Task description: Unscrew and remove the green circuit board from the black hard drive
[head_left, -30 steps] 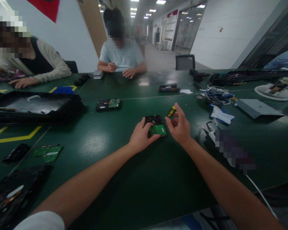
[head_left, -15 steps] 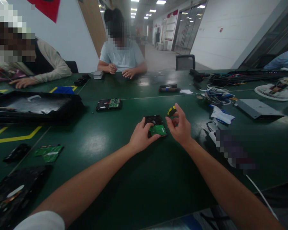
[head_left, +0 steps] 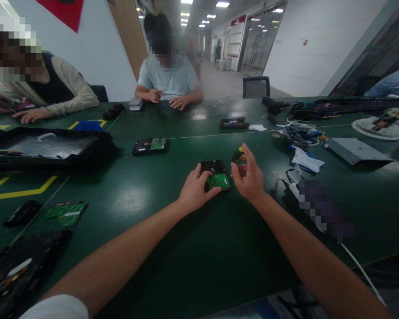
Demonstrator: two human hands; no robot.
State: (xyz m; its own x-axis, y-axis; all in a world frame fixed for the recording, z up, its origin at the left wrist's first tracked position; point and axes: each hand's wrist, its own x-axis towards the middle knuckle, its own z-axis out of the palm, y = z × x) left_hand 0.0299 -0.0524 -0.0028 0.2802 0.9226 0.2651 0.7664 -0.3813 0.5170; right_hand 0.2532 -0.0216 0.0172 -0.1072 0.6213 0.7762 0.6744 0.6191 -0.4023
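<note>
A hard drive (head_left: 213, 167) with a green circuit board (head_left: 221, 180) lies on the dark green table in front of me. My left hand (head_left: 195, 188) grips its left and near edges, thumb along the near side and fingers over the left. Just right of the drive, my right hand (head_left: 249, 175) holds a short yellow-and-black screwdriver (head_left: 237, 155) between thumb and fingers. The screwdriver's handle shows above the fingertips; its shaft cannot be made out. A second hard drive (head_left: 150, 145) lies farther off to the left.
At left are a large black casing (head_left: 46, 146), a loose green circuit board (head_left: 66, 213) and an opened black drive (head_left: 23, 270). Rightward lie a grey metal box (head_left: 357, 150), bundled cables (head_left: 301, 132) and a white-cabled device (head_left: 307, 208). Two people sit across the table.
The screwdriver's handle has turned in my right fingers, showing more black and less yellow. My left hand stays on the hard drive.
</note>
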